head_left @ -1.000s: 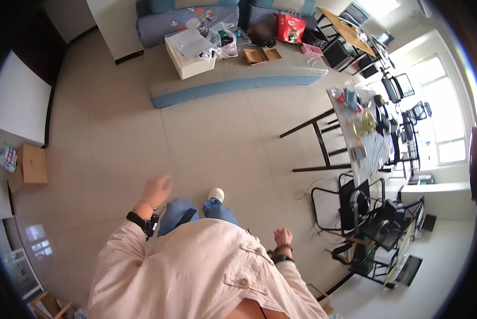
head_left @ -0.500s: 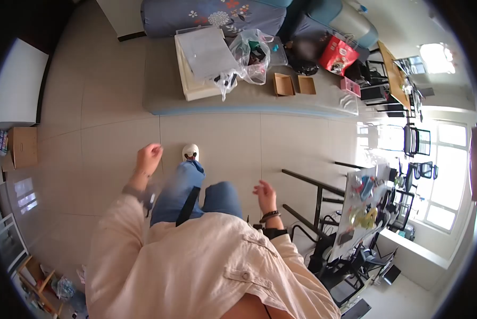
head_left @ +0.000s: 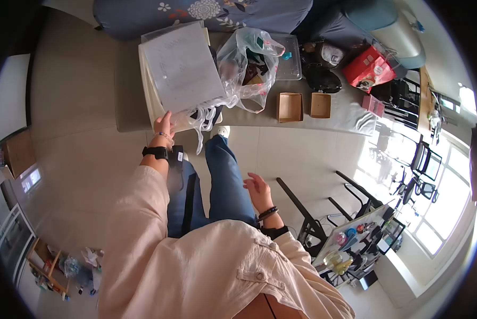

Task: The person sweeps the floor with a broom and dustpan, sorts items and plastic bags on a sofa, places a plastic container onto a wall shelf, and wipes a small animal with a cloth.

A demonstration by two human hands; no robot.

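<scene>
My left hand is at the front edge of a flat cream tray or board, fingers extended near its corner; I cannot tell whether they touch it. A greyish-white sheet with faint marks lies over the tray. To the right of it sits a clear plastic bag with dark items inside, its handles draped over the bench edge. My right hand hangs above the floor beside my leg, fingers loosely bent and apart, holding nothing.
Two open cardboard boxes stand on the long grey bench, with a red bag and a pink box farther right. Dark table legs and a cluttered table are on my right.
I have moved closer to the bench. My left hand has gone from above the floor to the tray's front edge. My right hand still hangs at my side.
</scene>
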